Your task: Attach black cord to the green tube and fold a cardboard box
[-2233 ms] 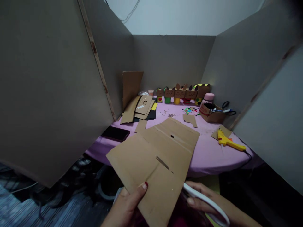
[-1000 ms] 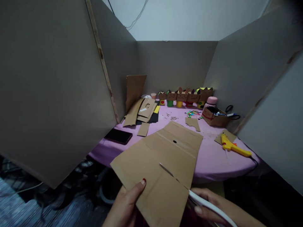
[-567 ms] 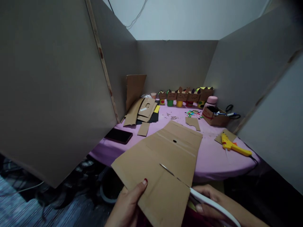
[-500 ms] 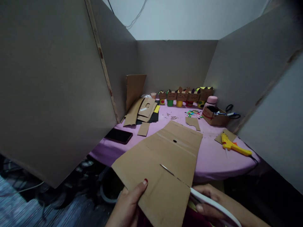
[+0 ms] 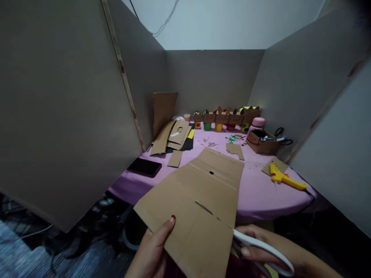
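Brown flat cardboard sheet [image 5: 185, 208] is held up at the near edge of the purple cloth-covered table [image 5: 261, 193], far end reaching over it; can't tell if it touches. Prob. v. light for its size, stiff overall but likely to bend at creases & along the slit. Matte face, so shouldn't slip much; edges might crush if pinched hard. Best hold: solid part, clear of slit, approx. where L hand [image 5: 153, 247] grips it, short of table, thumb on top, other fingers hidden. R hand [image 5: 271, 237], also short of table, is closed round white-handled scissors [image 5: 252, 240] at sheet's R edge; can't tell if blades are apart. Looks: plain tan, irregular outline w/ angled corners; thin dark slit [image 5: 204, 207] in from R edge; small dark oval hole [image 5: 211, 172] & pale creased band [image 5: 228, 183] across the end over the table.
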A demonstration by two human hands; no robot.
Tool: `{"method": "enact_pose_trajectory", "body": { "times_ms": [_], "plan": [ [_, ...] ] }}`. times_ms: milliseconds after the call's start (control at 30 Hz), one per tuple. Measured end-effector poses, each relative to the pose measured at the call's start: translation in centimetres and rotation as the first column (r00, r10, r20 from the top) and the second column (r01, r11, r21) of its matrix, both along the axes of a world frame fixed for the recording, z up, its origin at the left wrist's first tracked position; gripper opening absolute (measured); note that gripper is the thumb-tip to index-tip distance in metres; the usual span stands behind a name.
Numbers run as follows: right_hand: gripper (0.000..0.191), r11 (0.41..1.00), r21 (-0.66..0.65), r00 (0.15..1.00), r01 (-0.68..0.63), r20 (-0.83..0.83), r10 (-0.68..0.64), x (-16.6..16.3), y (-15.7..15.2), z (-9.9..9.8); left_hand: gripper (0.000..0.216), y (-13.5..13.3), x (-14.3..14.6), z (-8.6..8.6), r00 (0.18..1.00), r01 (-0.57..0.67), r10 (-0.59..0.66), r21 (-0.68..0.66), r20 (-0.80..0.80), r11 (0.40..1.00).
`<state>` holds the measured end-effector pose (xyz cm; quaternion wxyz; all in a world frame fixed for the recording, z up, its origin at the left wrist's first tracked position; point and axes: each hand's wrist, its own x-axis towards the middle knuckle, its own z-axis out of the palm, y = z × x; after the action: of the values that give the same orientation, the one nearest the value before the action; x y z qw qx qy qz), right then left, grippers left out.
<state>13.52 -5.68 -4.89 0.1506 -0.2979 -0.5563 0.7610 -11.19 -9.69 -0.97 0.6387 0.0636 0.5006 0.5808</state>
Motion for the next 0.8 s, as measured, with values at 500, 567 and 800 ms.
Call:
{"method": "enact_pose_trajectory", "body": {
  "times_ms": [500, 567, 800],
  "plan": [
    [0.034, 0.996, 0.091, 0.999, 0.017, 0.036, -0.020, -0.40, 0.58, -0.25, 0.059, 0.02, -0.44, 0.40, 0.999, 0.040, -0.040, -0.011, 0.002, 0.999],
    [0.034, 0.993, 0.117, 0.997, 0.010, 0.071, -0.018, -0.38, 0.75, -0.08, 0.059, 0.02, -0.43, 0.37, 0.999, 0.038, -0.038, -0.018, -0.020, 0.999],
    [0.036, 0.989, 0.149, 0.995, 0.020, 0.094, -0.034, -0.05, 0.83, -0.38, 0.062, -0.04, -0.29, -0.19, 0.999, 0.022, -0.022, -0.024, 0.028, 0.999]
  ]
}}
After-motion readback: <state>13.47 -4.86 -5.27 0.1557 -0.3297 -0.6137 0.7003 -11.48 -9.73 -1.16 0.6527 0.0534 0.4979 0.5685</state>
